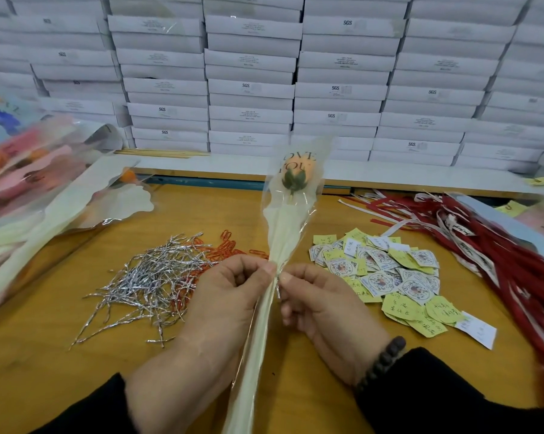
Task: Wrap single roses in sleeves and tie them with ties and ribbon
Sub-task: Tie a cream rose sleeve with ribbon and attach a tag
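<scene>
Head cam: sleeved rose (296, 173) held upright over tabletop (45, 371). Left hand (230, 296) grip pinched on gathered sleeve (283, 233) neck; right hand (314, 299) grip pinching silver tie (277, 285) there. Loose ties pile (145, 277) left, red ribbons (499, 245) right.

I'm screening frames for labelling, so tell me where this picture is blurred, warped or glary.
Head view: left edge smeared, the wrapped flowers blurred; the stacked white boxes bow from wide-angle distortion; centre sharp, with left hand and right hand pinching the silver tie on the sleeved rose; faint glare on the sleeve; light even, shadows soft.
</scene>
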The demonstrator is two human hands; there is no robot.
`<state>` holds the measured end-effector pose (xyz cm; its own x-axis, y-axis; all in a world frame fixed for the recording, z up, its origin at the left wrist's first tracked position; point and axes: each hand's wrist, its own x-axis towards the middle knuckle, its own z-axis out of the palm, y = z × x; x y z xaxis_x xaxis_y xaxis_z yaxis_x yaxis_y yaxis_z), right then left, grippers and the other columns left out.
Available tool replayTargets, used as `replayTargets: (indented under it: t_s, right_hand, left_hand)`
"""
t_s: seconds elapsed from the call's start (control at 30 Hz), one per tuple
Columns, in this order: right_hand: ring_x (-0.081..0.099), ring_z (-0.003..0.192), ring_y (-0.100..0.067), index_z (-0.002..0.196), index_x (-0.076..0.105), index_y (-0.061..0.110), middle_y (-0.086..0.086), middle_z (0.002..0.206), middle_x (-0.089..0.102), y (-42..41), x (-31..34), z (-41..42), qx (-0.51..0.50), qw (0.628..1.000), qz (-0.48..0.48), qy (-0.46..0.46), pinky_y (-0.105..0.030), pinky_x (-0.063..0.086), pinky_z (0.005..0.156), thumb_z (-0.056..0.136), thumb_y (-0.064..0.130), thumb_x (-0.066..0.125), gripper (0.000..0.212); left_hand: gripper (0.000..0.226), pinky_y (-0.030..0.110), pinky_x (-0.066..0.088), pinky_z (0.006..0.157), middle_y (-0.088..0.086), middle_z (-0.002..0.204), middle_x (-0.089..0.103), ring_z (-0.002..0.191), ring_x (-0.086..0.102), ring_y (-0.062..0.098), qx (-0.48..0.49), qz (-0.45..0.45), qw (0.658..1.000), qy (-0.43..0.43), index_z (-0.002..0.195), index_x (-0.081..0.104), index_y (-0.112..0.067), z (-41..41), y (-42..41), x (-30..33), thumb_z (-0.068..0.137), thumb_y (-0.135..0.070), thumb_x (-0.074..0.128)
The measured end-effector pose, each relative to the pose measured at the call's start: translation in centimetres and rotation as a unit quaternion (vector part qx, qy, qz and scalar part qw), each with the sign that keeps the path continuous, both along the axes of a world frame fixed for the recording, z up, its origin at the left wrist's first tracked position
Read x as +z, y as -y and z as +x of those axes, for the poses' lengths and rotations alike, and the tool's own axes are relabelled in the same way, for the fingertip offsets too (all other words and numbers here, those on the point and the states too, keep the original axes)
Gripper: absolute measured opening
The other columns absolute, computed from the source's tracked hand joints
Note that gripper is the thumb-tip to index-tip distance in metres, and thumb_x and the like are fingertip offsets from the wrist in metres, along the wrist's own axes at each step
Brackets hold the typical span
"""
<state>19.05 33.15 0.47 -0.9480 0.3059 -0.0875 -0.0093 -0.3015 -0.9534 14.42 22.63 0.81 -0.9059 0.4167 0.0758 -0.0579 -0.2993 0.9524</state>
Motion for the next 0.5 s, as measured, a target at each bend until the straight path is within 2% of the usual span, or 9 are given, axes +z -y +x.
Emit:
replayTargets:
  t_s: [0.07,0.13,0.23,0.33,0.4,0.5]
  right_hand:
    - [0.051,0.048,-0.005,0.079,0.062,0.008,0.003,0.058,0.056,0.14,-0.14,0.07,-0.060,0.992,0.103,-0.026,-0.017,0.044,0.050,0.084,0.006,0.063,0.006]
    - [0.054,0.051,-0.003,0.076,0.066,0.009,0.002,0.059,0.059,0.23,-0.12,0.22,-0.078,0.981,0.167,-0.061,-0.014,0.045,0.052,0.083,0.006,0.064,0.008]
    - [0.057,0.057,-0.004,0.077,0.069,0.012,0.000,0.063,0.063,0.39,0.08,0.49,-0.056,0.975,0.197,-0.086,-0.013,0.047,0.057,0.079,0.006,0.068,0.007]
    - [0.060,0.069,-0.012,0.081,0.070,0.013,-0.007,0.074,0.067,0.22,-0.07,0.45,-0.030,0.975,0.207,-0.079,-0.022,0.053,0.070,0.077,0.001,0.069,0.013]
    - [0.060,0.071,-0.014,0.081,0.070,0.011,-0.011,0.077,0.067,0.07,-0.09,0.45,-0.027,0.975,0.210,-0.075,-0.025,0.053,0.073,0.077,-0.002,0.068,0.014]
    - [0.060,0.060,-0.009,0.077,0.071,0.006,-0.008,0.068,0.067,0.15,-0.14,0.46,-0.023,0.978,0.198,-0.067,-0.018,0.052,0.061,0.079,-0.002,0.067,0.009]
  left_hand:
    - [0.009,0.028,0.048,0.051,0.010,0.059,0.060,0.051,0.054,0.016,0.032,-0.020,0.999,-0.019,0.069,0.065,-0.006,-0.12,-0.02,-0.13,0.078,-0.008,0.064]
    - [0.010,0.028,0.045,0.058,0.008,0.063,0.060,0.057,0.053,0.017,0.047,-0.032,0.998,-0.028,0.070,0.065,-0.007,-0.14,0.00,-0.15,0.080,-0.007,0.064]
    - [0.011,0.033,0.046,0.063,0.012,0.066,0.062,0.063,0.055,0.022,0.061,-0.036,0.997,-0.025,0.072,0.064,-0.005,-0.33,0.15,-0.14,0.083,-0.005,0.062]
    - [0.011,0.039,0.048,0.070,0.022,0.076,0.062,0.070,0.055,0.030,0.062,-0.029,0.998,-0.010,0.074,0.064,-0.002,-0.49,0.20,-0.13,0.084,-0.004,0.061]
    - [0.012,0.036,0.048,0.066,0.021,0.075,0.060,0.068,0.054,0.029,0.058,-0.030,0.998,-0.012,0.073,0.064,-0.003,-0.43,0.16,-0.18,0.084,-0.004,0.061]
    - [0.012,0.030,0.049,0.055,0.019,0.070,0.057,0.062,0.053,0.027,0.053,-0.036,0.998,-0.022,0.072,0.064,-0.004,-0.12,0.09,-0.20,0.084,-0.005,0.061]
